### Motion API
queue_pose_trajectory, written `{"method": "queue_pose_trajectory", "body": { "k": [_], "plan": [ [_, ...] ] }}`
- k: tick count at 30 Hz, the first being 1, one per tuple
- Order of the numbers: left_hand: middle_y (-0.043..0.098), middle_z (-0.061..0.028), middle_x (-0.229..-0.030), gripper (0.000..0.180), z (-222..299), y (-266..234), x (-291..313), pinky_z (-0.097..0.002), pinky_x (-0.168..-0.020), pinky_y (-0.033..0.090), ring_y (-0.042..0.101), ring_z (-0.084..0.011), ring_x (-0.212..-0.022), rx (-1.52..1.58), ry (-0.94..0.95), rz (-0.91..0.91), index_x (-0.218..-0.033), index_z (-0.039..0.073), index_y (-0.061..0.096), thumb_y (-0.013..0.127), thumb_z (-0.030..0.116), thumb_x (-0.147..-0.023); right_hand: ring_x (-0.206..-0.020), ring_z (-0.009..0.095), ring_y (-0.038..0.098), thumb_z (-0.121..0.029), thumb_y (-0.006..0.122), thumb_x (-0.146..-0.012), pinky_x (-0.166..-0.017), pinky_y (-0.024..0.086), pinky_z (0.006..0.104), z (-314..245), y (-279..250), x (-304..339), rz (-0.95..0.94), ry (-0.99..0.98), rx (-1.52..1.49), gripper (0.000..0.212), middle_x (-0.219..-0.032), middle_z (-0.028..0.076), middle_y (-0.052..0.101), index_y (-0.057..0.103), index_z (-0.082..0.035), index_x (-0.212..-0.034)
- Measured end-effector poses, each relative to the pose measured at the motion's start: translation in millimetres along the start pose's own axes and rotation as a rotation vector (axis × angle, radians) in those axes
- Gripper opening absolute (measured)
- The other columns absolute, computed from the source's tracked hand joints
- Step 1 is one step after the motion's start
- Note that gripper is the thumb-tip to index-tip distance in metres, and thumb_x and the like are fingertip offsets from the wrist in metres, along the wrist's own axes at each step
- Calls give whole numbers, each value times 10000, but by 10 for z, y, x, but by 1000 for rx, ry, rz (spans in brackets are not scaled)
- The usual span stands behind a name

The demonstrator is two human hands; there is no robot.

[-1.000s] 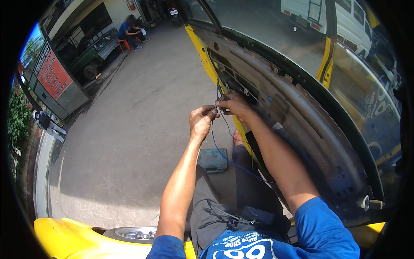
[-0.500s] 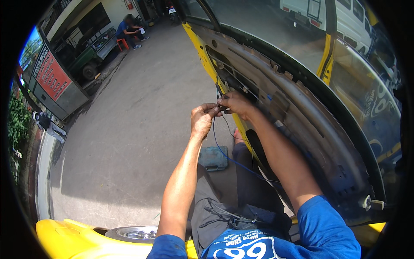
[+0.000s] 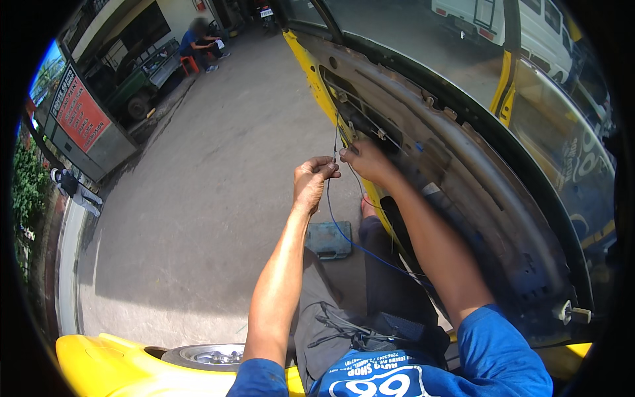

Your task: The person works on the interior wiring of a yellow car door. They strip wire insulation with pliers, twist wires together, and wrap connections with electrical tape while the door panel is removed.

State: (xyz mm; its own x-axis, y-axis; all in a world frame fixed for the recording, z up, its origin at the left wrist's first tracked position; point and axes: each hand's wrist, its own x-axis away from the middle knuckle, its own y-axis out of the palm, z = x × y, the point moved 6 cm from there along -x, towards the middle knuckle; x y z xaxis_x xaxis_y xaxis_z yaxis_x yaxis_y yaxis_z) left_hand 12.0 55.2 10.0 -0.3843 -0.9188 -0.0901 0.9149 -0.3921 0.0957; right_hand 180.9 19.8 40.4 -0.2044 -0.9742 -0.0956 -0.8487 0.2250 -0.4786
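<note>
My left hand (image 3: 313, 184) pinches a thin wire between thumb and fingertips, beside the yellow edge (image 3: 316, 86) of an opened car door. From this hand a blue wire (image 3: 360, 247) curves down toward the door's lower end. Above the fingertips a dark length of wire (image 3: 335, 137) runs up to the door edge. My right hand (image 3: 368, 162), slightly blurred, is closed just right of the left one, a small gap between them. What its fingers hold, if anything, I cannot make out. The door's inner panel (image 3: 463, 178) is bare metal with openings.
A teal case (image 3: 329, 239) lies on the ground by my legs. Yellow bodywork (image 3: 112, 360) and a wheel (image 3: 215, 358) are at lower left. A person (image 3: 198, 46) sits on a red stool far off; another person (image 3: 76, 190) is at far left. A white van (image 3: 529, 33) stands beyond the door.
My right hand has drawn slightly away from my left fingertips, opening a small gap and baring the wire above. My left hand stays nearly in place, still pinching.
</note>
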Motion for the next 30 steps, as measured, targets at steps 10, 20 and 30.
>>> {"method": "queue_pose_trajectory", "body": {
  "k": [10, 20, 30],
  "plan": [
    [751, -146, -1042, 300, -22, -58, -17, -314, -854, 601, 743, -211, -892, 106, -59, 19, -1224, -118, 691, 731, 63, -989, -1047, 501, 677, -354, 646, -1044, -902, 524, 544, -297, -55, 714, 3, -116, 459, 435, -1063, 301, 700, 731, 71, -998],
    [754, -156, -1065, 302, 31, -30, -5, -307, -836, 599, 748, -211, -884, 63, -28, 43, -1221, -124, 697, 745, 29, -965, -1040, 508, 676, -322, 649, -1046, -902, 519, 554, -327, -2, 733, 25, -95, 467, 412, -1052, 319, 691, 728, 79, -991],
    [769, -163, -1012, 264, 65, -76, -29, -308, -806, 594, 757, -217, -855, -24, -14, 51, -1166, -120, 725, 758, 12, -940, -981, 518, 684, -310, 657, -1040, -860, 526, 561, -315, 12, 687, 43, -130, 433, 404, -969, 334, 698, 734, 77, -954]
  ]
}}
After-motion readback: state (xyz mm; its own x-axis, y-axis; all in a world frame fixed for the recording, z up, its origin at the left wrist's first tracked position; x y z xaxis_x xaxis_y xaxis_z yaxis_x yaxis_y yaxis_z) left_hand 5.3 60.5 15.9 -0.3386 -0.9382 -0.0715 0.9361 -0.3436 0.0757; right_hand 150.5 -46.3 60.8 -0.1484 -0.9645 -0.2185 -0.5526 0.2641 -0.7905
